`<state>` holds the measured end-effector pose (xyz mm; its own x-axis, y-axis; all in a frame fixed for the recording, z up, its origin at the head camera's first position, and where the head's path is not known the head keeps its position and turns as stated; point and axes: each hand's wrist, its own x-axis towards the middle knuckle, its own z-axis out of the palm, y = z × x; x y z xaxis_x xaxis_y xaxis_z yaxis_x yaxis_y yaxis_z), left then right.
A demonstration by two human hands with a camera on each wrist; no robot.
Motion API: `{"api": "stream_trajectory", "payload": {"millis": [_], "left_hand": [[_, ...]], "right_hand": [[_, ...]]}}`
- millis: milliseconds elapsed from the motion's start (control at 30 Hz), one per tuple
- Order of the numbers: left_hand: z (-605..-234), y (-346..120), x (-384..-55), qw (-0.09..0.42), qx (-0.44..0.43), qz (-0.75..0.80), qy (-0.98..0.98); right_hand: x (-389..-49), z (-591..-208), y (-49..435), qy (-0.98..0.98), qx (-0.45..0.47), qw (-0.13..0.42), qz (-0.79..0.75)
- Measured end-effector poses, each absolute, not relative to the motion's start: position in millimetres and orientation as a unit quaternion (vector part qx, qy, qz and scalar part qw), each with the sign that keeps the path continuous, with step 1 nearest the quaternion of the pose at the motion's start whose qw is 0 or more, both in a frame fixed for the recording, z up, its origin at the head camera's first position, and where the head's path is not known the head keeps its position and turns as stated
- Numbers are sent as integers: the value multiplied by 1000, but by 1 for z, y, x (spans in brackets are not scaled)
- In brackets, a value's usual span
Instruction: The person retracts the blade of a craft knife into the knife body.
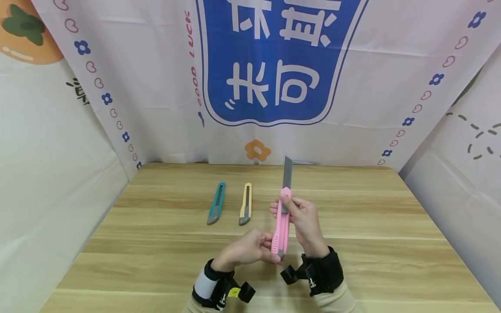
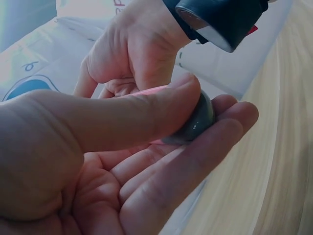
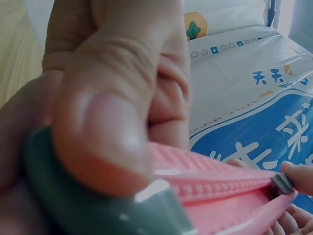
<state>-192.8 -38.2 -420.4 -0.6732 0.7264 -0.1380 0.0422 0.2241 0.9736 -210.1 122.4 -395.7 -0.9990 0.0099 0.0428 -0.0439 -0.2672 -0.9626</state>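
A pink utility knife (image 1: 280, 232) is held above the table, its wide grey blade (image 1: 287, 173) extended and pointing away toward the back. My right hand (image 1: 308, 221) grips the upper body, with the thumb on the grey slider (image 3: 146, 213). At the near end, my left hand (image 1: 247, 248) pinches the knife by its dark grey end cap (image 2: 198, 122), thumb on top and fingers beneath. Most of the pink body is hidden behind the left thumb in the left wrist view. To the left lie a teal utility knife (image 1: 219, 198) and a yellow utility knife (image 1: 249, 195), side by side.
The wooden table (image 1: 156, 252) reaches back to a white cloth (image 1: 168, 126) with a blue printed panel. More white cloth hangs along the left and right sides. Both wrists wear black camera straps (image 1: 325, 269).
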Motion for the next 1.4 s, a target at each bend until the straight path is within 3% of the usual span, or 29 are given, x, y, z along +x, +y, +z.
{"api": "stream_trajectory", "payload": {"millis": [333, 1400], "left_hand": [[-421, -37, -195, 288, 267, 560, 730], [-421, -36, -190, 310, 263, 575, 710]], "right_hand": [[-211, -398, 120, -601, 1, -6, 799], [-212, -403, 123, -594, 56, -17, 802]]}}
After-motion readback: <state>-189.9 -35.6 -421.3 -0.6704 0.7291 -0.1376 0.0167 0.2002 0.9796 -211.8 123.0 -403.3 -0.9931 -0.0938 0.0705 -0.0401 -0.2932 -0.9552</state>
